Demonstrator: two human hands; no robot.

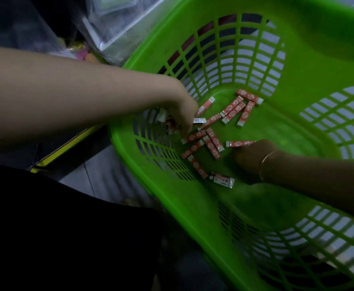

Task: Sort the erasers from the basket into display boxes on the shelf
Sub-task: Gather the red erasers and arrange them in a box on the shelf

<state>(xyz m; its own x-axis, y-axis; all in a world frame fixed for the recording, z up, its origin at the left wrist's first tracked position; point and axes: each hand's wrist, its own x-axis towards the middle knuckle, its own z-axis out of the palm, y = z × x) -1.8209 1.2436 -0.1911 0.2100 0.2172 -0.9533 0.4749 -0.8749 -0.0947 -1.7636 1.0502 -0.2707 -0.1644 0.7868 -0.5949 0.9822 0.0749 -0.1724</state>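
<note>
Erasers (210, 141), red-sleeved, lie loose on the green basket (310, 66) floor between both hands. Left hand (180, 114) fingers curl down, gripping several erasers. Right hand (249, 158) knuckles face up; grip cannot be told.

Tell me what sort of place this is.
Probably a stationery shop or its stockroom: many identical red-wrapped erasers lie loose in a green basket, with clear plastic packaging stacked beside it. No shelf is in view.

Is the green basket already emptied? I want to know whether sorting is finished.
No: many red-sleeved erasers lie scattered on the floor of the green basket, with both hands reaching in among them.
</note>
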